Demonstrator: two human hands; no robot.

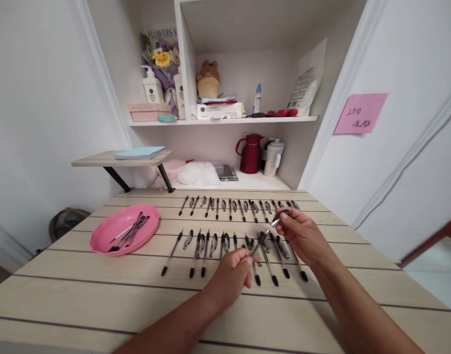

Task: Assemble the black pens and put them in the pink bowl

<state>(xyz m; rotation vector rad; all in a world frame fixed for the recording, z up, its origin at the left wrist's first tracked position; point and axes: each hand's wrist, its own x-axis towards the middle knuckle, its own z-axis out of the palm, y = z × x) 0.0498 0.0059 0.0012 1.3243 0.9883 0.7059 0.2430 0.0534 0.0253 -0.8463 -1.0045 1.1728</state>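
Note:
My left hand is closed round the barrel of a pen, whose tip points up and to the right. Between the thumb and fingers of my right hand is a pen cap, its open end at the pen's tip; whether they touch I cannot tell. Below and around both hands lie several uncapped pens and loose caps in a near row. A far row holds more pens and caps. My left hand hides part of the near row.
A pink bowl with several pens stands on the slatted table at the left. Behind it is a small raised shelf on black legs. A red jug and a tumbler stand at the back.

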